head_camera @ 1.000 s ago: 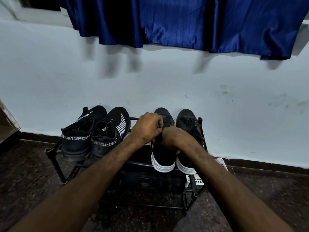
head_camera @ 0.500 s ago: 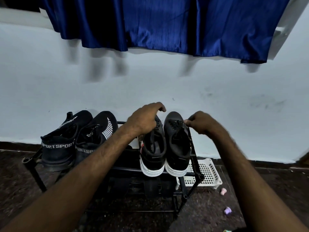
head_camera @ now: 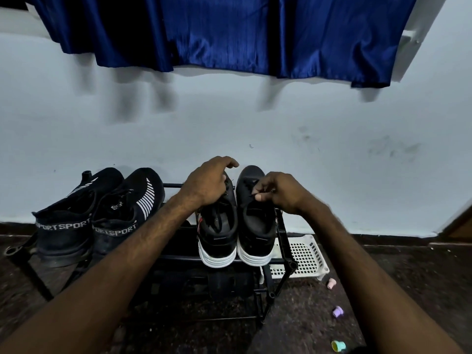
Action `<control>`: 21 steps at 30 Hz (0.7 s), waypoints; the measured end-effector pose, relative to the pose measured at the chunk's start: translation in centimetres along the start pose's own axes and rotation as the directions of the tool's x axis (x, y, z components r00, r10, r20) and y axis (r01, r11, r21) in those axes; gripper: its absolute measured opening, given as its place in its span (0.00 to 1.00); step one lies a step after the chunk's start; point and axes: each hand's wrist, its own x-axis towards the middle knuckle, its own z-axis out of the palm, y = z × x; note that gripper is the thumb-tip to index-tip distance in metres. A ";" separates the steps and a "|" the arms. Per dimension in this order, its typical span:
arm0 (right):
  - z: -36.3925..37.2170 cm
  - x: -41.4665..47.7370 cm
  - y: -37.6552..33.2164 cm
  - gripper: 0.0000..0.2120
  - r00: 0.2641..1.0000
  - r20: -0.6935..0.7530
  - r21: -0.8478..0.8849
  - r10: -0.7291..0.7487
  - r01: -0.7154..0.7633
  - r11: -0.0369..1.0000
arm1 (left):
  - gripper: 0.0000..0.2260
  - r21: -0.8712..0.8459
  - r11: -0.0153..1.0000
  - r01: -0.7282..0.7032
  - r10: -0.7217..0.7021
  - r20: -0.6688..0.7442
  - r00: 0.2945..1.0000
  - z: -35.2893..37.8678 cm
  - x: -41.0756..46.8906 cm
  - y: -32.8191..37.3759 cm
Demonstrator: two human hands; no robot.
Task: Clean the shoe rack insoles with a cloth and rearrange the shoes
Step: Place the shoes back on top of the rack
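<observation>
A black metal shoe rack [head_camera: 290, 264] stands against the wall. On its top tier sit two dark knit sport shoes [head_camera: 102, 215] at the left and two black sneakers with white soles at the right. My left hand [head_camera: 207, 183] lies over the toe and laces of the left sneaker [head_camera: 217, 233], fingers curved around it. My right hand [head_camera: 277, 191] pinches the laces of the right sneaker [head_camera: 256, 226] between thumb and fingers. More dark shoes show dimly on the lower tier [head_camera: 224, 284]. No cloth is in view.
A white plastic basket [head_camera: 306, 256] stands on the floor to the right of the rack. Small pink, purple and green-yellow caps [head_camera: 337, 311] lie on the dark floor. A blue curtain [head_camera: 217, 31] hangs above on the pale wall.
My hands have separated, one onto each sneaker. My right hand went out to the right sneaker's edge, then back onto its laces. The view shifted right, showing the basket and caps.
</observation>
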 end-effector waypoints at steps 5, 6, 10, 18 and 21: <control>-2.0 -1.6 0.6 0.09 0.977 0.167 0.060 -0.133 0.124 0.990 | 0.10 0.179 0.974 -0.140 0.119 0.124 0.985 1.7 -0.6 1.8; -2.3 -1.6 0.6 0.09 0.980 0.134 0.072 -0.146 0.137 0.988 | 0.09 0.209 0.966 -0.150 0.123 0.139 0.983 2.0 -0.7 2.2; -2.9 -1.4 1.0 0.06 0.996 -0.091 0.084 0.018 -0.010 0.996 | 0.10 0.270 0.953 -0.136 0.123 0.065 0.990 3.0 -1.0 3.4; 0.0 -1.2 0.0 0.07 0.998 0.038 -0.138 0.039 -0.034 0.990 | 0.06 0.157 0.985 -0.071 0.068 0.021 0.997 1.7 -0.7 3.4; -0.8 -1.3 0.4 0.08 0.997 -0.073 0.007 0.034 -0.034 0.999 | 0.09 -0.074 0.997 0.037 -0.046 -0.114 0.992 -0.6 -0.6 2.2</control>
